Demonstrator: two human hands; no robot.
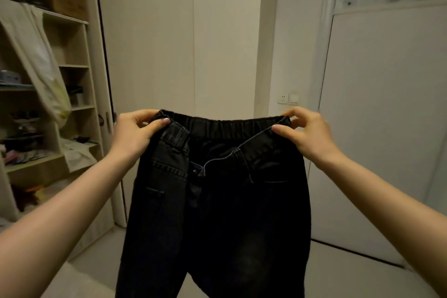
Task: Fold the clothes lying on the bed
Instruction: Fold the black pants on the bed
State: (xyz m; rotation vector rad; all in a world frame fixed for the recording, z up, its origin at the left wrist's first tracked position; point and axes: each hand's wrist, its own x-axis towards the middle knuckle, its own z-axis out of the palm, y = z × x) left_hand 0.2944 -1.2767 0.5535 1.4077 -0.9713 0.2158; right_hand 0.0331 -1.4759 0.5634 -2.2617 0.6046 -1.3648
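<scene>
Where the fingers (154, 126) of the left hand (135, 132) curl over one end of the waistband (225, 126), thumb in front and the rest behind, they pinch the denim firmly; the right hand (308, 133) does the same at the other end, thumb pressed on the front edge. Both hands are clamped on the jeans (217, 201), which hang in the air between them, front facing the person, fly (197, 172) unbuttoned and the front of the waistband sagging open in a V. The legs drop straight down and run out of view at the bottom, so the hems cannot be seen. The bed is not in view from here.

The step in hand looks like shaking the jeans out and squaring them before the first fold. To do it well, the hands should keep level so the waistband stays taut and the legs hang untwisted. Then one hand would bring its end across to meet the other, laying leg on leg with the side seams matched. Closing the loose fly first would probably give a flatter fold. Denim is stiff and heavy, so a firm pinch matters.

Beyond the jeans stand a wardrobe (179, 43), shelves (72, 84) on the left and a door (387, 116) on the right.
</scene>
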